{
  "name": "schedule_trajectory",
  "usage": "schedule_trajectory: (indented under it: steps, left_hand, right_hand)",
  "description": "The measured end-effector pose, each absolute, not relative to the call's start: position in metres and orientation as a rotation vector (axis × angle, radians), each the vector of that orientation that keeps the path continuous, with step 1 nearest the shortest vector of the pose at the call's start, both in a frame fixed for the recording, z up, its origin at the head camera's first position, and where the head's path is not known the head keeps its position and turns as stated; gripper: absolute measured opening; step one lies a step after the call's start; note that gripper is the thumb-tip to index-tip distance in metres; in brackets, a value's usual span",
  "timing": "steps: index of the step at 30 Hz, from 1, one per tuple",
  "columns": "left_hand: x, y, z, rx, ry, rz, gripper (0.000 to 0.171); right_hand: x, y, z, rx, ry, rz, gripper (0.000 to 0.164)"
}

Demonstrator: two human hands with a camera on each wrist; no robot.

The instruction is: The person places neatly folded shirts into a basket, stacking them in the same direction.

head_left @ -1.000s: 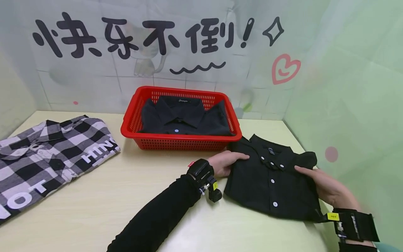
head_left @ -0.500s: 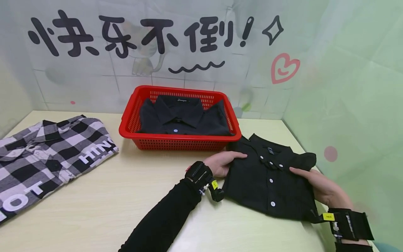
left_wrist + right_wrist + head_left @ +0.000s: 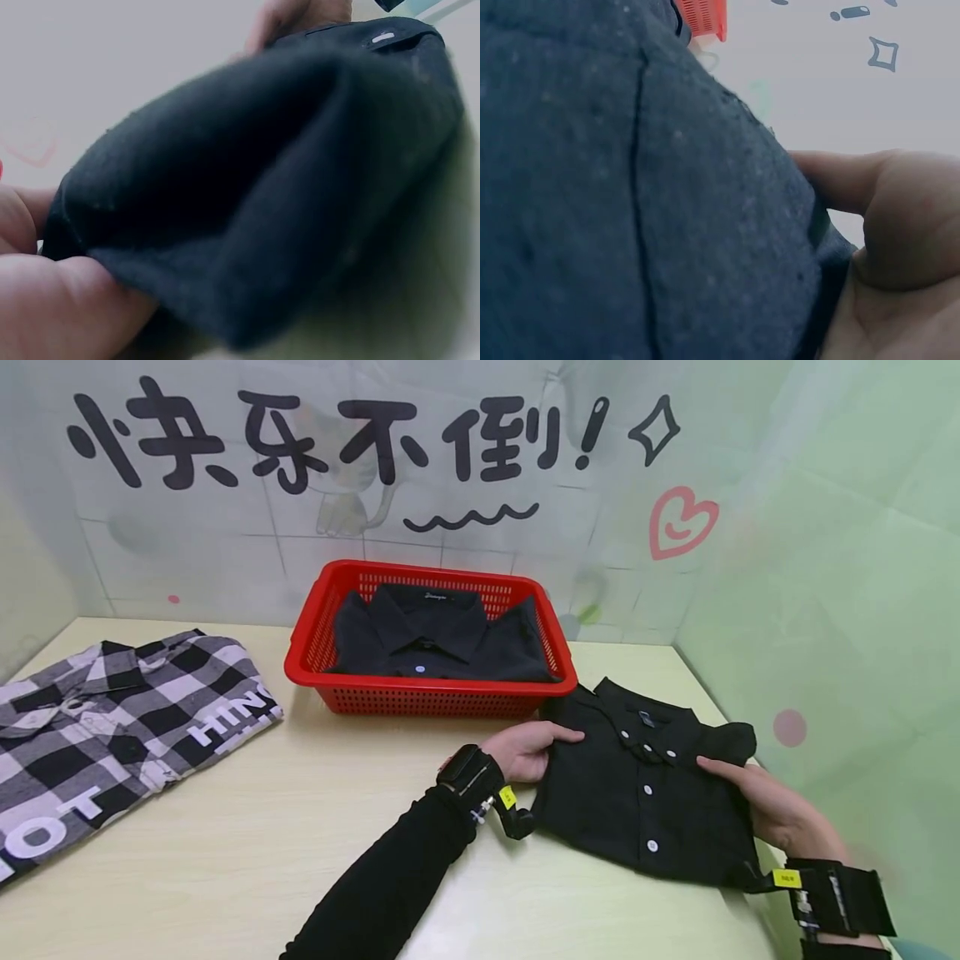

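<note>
A folded black button-up shirt (image 3: 600, 802) lies at the right of the table in the head view, its collar toward the back and its white buttons up. My left hand (image 3: 527, 752) grips its left edge, thumb on top. At the opposite edge my right hand (image 3: 787, 810) holds the cloth, also with the thumb on top. Close up in the left wrist view, the shirt's folded layers (image 3: 300, 172) bulge beside the fingers (image 3: 67, 300) that pinch them. The right wrist view shows the thumb (image 3: 840, 176) over the shirt's edge; the fingers beneath are mostly hidden.
Behind the shirt's left corner stands a red plastic basket (image 3: 435, 697) with a dark folded shirt (image 3: 427, 635) in it. A black-and-white checked shirt (image 3: 142, 710) lies folded at the left. A green wall panel (image 3: 840, 635) borders the table (image 3: 262, 843) on the right.
Both hands have shifted slightly to the left while keeping hold of the black shirt's sides. The shirt has barely moved; the basket and checked shirt stay in place.
</note>
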State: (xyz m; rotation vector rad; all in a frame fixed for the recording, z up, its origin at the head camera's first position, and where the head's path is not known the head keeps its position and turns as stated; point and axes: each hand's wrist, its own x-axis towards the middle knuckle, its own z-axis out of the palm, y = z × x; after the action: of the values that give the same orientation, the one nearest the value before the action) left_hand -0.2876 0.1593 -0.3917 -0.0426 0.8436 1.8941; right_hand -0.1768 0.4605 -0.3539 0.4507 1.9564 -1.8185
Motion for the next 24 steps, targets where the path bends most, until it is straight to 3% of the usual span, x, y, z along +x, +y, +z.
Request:
schedule_trajectory:
  steps: [8,15,24]
  left_hand:
    - [-0.285,0.159,-0.392,-0.045,0.882,1.92,0.018]
    - [-0.285,0.163,-0.395,-0.044,0.929,1.936,0.016]
    - [-0.284,0.162,-0.396,-0.078,0.983,1.951,0.012]
  right_hand:
    - [-0.18,0.465,-0.357,0.514,2.028,-1.787,0.027]
    - [-0.179,0.471,-0.361,0.513,2.099,-1.69,0.042]
    - [-0.181,0.471,-0.365,0.532,2.065,-1.709,0.037]
